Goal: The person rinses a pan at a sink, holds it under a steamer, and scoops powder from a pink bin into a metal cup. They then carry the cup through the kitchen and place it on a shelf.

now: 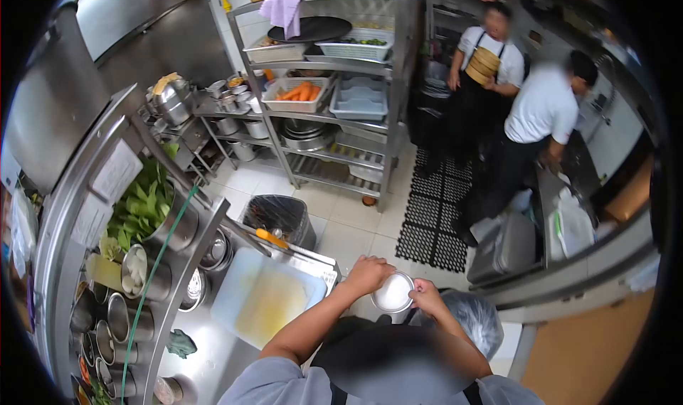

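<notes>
A round metal container (393, 293) with white contents is held in front of my body, above the floor. My left hand (370, 275) is closed at its upper left rim, fingers bent over the edge. On the opposite side, my right hand (429, 298) grips the rim with thumb and fingers. To the left of my forearm lies a pale blue cutting board (267, 295) with a yellowish stain, on the steel counter (203, 366). An orange-handled tool (272, 238) rests just beyond the board.
A lined bin (281, 220) stands past the counter, and a plastic-covered bin (473, 320) is by my right arm. Steel pots line the left shelf (178, 263). Ahead is a rack (334, 131) with trays. Two people (491, 64) (544, 110) stand by the black mat (435, 216).
</notes>
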A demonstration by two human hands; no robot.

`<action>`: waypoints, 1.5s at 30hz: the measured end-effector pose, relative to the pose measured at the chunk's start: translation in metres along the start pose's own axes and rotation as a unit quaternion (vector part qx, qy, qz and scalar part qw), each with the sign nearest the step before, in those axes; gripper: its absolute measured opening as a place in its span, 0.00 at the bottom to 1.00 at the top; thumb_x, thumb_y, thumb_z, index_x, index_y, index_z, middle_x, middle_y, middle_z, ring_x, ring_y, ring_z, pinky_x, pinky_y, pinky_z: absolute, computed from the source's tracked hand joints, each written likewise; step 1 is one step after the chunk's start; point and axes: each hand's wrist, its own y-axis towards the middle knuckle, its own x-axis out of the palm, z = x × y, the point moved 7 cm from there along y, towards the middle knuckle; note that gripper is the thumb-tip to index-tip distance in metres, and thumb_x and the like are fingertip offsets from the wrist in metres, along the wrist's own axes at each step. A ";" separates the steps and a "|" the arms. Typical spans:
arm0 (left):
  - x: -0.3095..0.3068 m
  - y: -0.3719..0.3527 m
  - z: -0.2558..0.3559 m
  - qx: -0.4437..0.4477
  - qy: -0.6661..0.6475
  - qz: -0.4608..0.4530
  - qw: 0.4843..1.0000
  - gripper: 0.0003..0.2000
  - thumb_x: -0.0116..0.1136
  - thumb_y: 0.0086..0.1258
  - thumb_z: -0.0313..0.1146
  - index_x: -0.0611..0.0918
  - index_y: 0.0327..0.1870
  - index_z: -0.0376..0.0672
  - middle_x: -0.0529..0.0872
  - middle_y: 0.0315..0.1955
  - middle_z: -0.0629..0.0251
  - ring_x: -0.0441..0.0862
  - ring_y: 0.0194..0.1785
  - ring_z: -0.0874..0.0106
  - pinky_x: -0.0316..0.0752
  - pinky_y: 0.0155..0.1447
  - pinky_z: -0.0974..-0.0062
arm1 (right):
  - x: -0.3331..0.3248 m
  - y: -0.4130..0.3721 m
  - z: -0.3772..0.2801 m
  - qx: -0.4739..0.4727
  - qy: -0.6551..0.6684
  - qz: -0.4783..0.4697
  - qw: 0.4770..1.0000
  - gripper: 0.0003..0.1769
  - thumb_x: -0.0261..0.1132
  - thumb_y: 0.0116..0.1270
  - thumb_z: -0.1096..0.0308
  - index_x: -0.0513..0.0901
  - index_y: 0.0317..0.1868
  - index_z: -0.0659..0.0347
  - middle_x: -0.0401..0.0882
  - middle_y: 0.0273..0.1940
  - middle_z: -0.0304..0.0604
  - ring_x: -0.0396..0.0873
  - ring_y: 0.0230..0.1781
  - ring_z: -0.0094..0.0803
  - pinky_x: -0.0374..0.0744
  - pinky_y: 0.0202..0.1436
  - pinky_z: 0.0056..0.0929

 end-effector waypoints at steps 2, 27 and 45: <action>-0.003 0.014 -0.052 -0.081 -0.007 -0.027 0.996 0.12 0.53 0.73 0.41 0.89 0.42 0.50 0.88 0.38 0.60 0.85 0.47 0.58 0.75 0.50 0.56 | -0.014 0.050 -0.019 -0.010 0.001 -0.013 1.000 0.07 0.62 0.58 0.78 0.72 0.28 0.59 0.74 0.27 0.36 0.76 0.24 0.24 0.84 0.25 0.28; -0.086 0.202 -0.424 -0.397 -0.332 0.299 0.802 0.11 0.61 0.62 0.37 0.81 0.26 0.38 0.85 0.23 0.56 0.84 0.31 0.65 0.78 0.40 0.66 | 0.036 0.523 -0.227 0.056 0.111 -0.276 0.953 0.06 0.64 0.75 0.67 0.74 0.41 0.56 0.73 0.47 0.35 0.78 0.50 0.30 0.87 0.55 0.44; -0.244 -0.048 -0.656 -0.639 -0.137 0.532 0.539 0.10 0.58 0.62 0.31 0.80 0.22 0.35 0.82 0.17 0.64 0.82 0.20 0.74 0.80 0.27 0.70 | -0.161 0.768 -0.235 -0.067 -0.327 0.107 0.937 0.08 0.60 0.71 0.61 0.80 0.43 0.54 0.79 0.32 0.42 0.80 0.34 0.33 0.81 0.35 0.32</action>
